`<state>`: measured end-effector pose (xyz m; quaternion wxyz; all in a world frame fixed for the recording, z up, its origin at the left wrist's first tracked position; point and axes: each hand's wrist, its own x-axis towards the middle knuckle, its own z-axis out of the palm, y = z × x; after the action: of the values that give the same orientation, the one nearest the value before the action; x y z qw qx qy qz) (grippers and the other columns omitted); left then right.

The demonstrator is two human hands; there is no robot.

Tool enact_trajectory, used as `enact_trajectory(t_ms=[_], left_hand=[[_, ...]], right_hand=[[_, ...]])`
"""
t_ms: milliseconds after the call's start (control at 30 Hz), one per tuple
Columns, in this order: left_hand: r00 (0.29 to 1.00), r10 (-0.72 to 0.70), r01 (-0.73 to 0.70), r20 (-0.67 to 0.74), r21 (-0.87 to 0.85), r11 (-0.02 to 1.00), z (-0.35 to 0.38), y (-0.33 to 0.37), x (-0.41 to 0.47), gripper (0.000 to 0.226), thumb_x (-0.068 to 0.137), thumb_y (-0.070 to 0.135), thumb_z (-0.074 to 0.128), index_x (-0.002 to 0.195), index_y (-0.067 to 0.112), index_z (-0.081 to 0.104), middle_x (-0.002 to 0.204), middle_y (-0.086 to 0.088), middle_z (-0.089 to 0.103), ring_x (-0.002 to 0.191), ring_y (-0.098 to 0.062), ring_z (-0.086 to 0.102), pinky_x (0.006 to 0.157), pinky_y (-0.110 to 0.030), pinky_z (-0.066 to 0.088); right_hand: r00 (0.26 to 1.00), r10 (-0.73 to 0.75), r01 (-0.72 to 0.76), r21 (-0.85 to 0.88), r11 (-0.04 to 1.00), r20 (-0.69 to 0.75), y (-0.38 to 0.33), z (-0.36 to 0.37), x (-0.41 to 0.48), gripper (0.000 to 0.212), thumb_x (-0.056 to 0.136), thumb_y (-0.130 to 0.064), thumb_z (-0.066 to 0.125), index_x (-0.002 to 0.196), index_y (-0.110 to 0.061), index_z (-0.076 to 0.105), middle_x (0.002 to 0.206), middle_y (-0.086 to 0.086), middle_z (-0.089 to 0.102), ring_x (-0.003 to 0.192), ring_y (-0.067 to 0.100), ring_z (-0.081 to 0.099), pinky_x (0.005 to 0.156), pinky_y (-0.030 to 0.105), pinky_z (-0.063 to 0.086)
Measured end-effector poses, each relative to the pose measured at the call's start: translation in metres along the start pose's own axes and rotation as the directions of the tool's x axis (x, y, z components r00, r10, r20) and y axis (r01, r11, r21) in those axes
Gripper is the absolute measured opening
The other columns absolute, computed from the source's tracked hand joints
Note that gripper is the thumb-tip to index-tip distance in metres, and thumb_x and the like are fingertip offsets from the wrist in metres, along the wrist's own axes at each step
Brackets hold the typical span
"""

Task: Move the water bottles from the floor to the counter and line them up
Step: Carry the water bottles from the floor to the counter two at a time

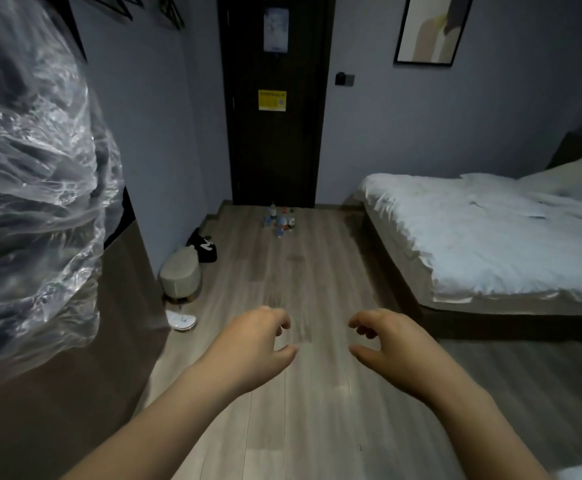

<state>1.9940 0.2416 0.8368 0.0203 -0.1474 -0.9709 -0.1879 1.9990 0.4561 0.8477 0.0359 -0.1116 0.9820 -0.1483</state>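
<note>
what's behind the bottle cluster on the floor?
A dark door with a yellow notice on it. The water bottles overlap one another, so the rear ones are partly hidden and their count is unclear.

I see the water bottles (280,220) clustered on the floor (317,278) far ahead, just before the door (272,150). The bed (490,244) lies to their right. Against the left wall (164,150) sits a stool (180,273), a bag (205,249) behind it. My left hand (254,337) and right hand (391,344) hang side by side over the near floor.
</note>
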Motion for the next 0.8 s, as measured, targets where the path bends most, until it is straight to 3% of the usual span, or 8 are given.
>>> enact_trajectory(t_ms=[333, 800], left_hand=[[0.999, -0.046, 0.047, -0.008, 0.042, 0.998, 0.005, -0.038, 0.16, 0.036, 0.088, 0.045, 0.054, 0.118, 0.026, 0.056, 0.112, 0.01, 0.058, 0.102, -0.009, 0.056, 0.084, -0.024, 0.045], [0.999, -0.032, 0.032, -0.033, 0.005, 0.999, -0.025, -0.17, 0.404, 0.036, 0.087, 0.047, 0.054, 0.116, 0.026, 0.056, 0.111, 0.01, 0.058, 0.1, -0.008, 0.056, 0.077, -0.02, 0.041]], right_hand=[[0.997, -0.077, 0.076, 0.017, 0.997, 0.03, 0.047, -0.025, 0.168, 0.042, 0.092, -0.037, 0.056, 0.132, -0.029, 0.05, 0.124, -0.011, 0.055, 0.111, 0.004, 0.053, 0.096, 0.021, 0.046], [0.998, -0.051, 0.051, 0.002, 0.999, 0.03, 0.047, -0.043, 0.438, 0.041, 0.092, -0.039, 0.057, 0.131, -0.03, 0.051, 0.122, -0.011, 0.056, 0.11, 0.002, 0.053, 0.094, 0.019, 0.045]])
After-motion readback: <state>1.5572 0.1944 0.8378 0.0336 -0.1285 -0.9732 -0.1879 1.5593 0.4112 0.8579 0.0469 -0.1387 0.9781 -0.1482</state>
